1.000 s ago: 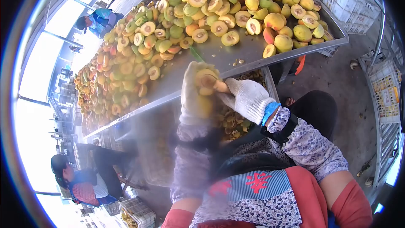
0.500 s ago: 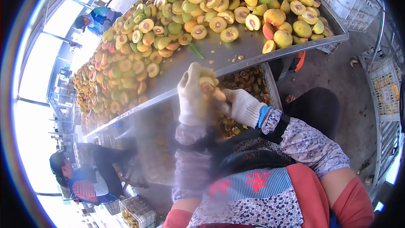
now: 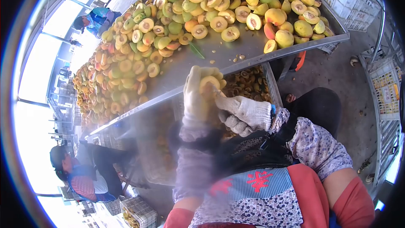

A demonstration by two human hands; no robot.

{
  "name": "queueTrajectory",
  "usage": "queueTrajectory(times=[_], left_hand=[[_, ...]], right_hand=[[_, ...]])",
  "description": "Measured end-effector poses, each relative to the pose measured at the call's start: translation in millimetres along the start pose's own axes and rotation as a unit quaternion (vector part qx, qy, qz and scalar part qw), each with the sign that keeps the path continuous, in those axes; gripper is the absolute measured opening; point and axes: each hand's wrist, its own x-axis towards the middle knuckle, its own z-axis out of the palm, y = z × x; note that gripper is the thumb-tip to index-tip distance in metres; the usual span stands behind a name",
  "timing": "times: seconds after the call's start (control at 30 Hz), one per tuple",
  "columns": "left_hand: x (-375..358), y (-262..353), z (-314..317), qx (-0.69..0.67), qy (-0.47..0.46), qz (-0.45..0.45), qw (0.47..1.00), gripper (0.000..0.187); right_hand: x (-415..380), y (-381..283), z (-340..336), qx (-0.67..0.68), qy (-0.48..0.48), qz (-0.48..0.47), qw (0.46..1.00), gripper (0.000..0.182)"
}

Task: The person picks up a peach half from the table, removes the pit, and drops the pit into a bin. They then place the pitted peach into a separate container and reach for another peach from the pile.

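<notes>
In its white glove, my left hand [image 3: 196, 90] grips a cut peach half [image 3: 209, 83] just past the near edge of the metal table. My gloved right hand [image 3: 247, 114] is beside it, fingers curled, thumb side against the fruit's cut face. Whether a small tool sits in those right fingers I cannot make out. Below both hands stands a crate [image 3: 273, 85] holding dark pits and scraps [image 3: 253, 85]. A large heap of halved peaches [image 3: 145, 25] covers much of the metal table [image 3: 228, 52]; whole peaches [image 3: 303, 28] lie toward its right corner.
A green leaf [image 3: 196, 50] and small bits lie near the table's raised rim. Stacked white crates [image 3: 346, 0] stand beyond the right corner, and a rack with a crate [image 3: 384, 88] is at far right. Co-workers [image 3: 90, 179] sit at left; a crate [image 3: 139, 211] is near one.
My right hand has drawn down and turned, showing its curled fingers. The peach half in my left hand now faces upward more. The seated co-worker at left has leaned slightly.
</notes>
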Motion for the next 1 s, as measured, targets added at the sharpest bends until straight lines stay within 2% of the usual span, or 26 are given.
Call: queueTrajectory(times=[0.03,0.07,0.1,0.17,0.2,0.23,0.27,0.3,0.37,0.4,0.43,0.47,0.5,0.53,0.57,0.63,0.67,0.7,0.73,0.77,0.83,0.87,0.9,0.97,1.0], left_hand=[[0.4,3.4,-1.8,0.000,0.001,-0.002,1.000,0.038],[2.1,7.9,-6.8,0.007,-0.030,-0.025,0.999,0.039],[3.2,11.0,-10.5,0.014,-0.059,-0.048,0.997,0.040],[3.6,10.6,-9.0,-0.005,-0.036,-0.034,0.999,0.040],[3.4,14.1,-10.3,0.056,-0.082,-0.012,0.995,0.042],[3.2,18.3,-11.1,0.116,-0.125,0.010,0.985,0.044],[6.9,24.8,-9.8,0.041,-0.102,-0.142,0.984,0.049],[11.1,26.8,-10.8,0.040,-0.100,-0.144,0.984,0.049],[17.7,30.3,-14.3,0.233,-0.209,-0.222,0.923,0.051],[18.9,26.9,-17.9,0.216,-0.232,-0.218,0.923,0.050],[16.0,21.8,-19.7,0.217,-0.233,-0.217,0.923,0.050],[9.2,15.0,-18.9,0.115,-0.206,-0.129,0.963,0.047],[2.0,12.2,-13.0,0.009,-0.174,-0.041,0.984,0.044],[-3.6,9.8,-2.8,-0.276,-0.090,-0.143,0.946,0.033],[-1.9,8.0,-1.9,-0.277,-0.089,-0.142,0.946,0.033],[5.4,-0.6,-4.1,-0.453,0.016,-0.210,0.866,0.023],[10.0,-8.2,-16.3,-0.479,-0.028,-0.191,0.856,0.020],[11.2,-3.5,-19.7,-0.463,0.023,-0.174,0.869,0.019],[12.9,1.4,-29.4,-0.444,0.035,-0.175,0.878,0.018],[14.1,7.5,-43.0,-0.424,0.048,-0.176,0.887,0.018],[9.2,18.8,-80.5,-0.264,0.119,-0.143,0.946,0.022],[-0.5,26.7,-104.0,0.123,0.103,-0.016,0.987,0.026],[-9.2,33.5,-128.4,0.485,0.067,0.120,0.864,0.030],[-4.4,30.9,-177.4,0.477,0.143,0.063,0.865,0.031],[-4.4,34.7,-181.2,0.527,0.168,0.052,0.832,0.029]], right_hand=[[-2.2,-3.0,-0.8,-0.065,0.025,0.005,0.998,0.051],[-3.1,-2.8,-0.6,-0.123,0.024,-0.033,0.992,0.055],[-2.2,-0.8,1.5,-0.122,0.021,-0.032,0.992,0.055],[-0.4,1.4,4.7,-0.101,0.033,0.001,0.994,0.054],[-1.8,1.1,3.8,-0.101,0.034,-0.001,0.994,0.054],[-5.2,1.0,2.3,-0.027,-0.026,0.041,0.998,0.053],[-7.8,0.7,1.9,0.047,-0.086,0.083,0.992,0.052],[-9.5,0.5,4.1,0.047,-0.086,0.085,0.992,0.052],[-10.5,-0.1,10.1,-0.055,-0.012,0.121,0.991,0.050],[-10.1,0.4,8.6,-0.055,-0.013,0.120,0.991,0.050],[-9.8,1.7,3.8,-0.023,-0.054,0.111,0.992,0.050],[-8.3,3.3,-0.6,0.009,-0.093,0.102,0.990,0.050],[-4.5,7.0,-3.6,0.010,-0.093,0.101,0.990,0.050],[0.4,10.8,-7.0,0.060,-0.139,0.069,0.986,0.049],[2.3,11.5,-8.3,0.109,-0.185,0.037,0.976,0.047],[1.9,9.3,-7.7,0.094,-0.161,0.047,0.981,0.047],[2.8,9.5,-5.7,-0.091,-0.089,-0.014,0.992,0.048],[3.7,9.2,-4.2,-0.271,-0.014,-0.075,0.960,0.050],[3.5,6.5,-3.6,-0.271,-0.015,-0.076,0.959,0.050],[1.8,1.5,-3.6,-0.416,0.028,-0.059,0.907,0.045],[-1.7,-6.2,-6.4,-0.668,0.116,-0.020,0.735,0.043],[0.4,-2.4,-12.1,-0.658,0.128,-0.007,0.742,0.040],[3.7,2.4,-17.7,-0.656,0.137,-0.005,0.742,0.040],[13.0,13.8,-30.4,-0.628,0.253,-0.093,0.730,0.038],[22.0,18.8,-40.4,-0.618,0.307,-0.102,0.716,0.035]])
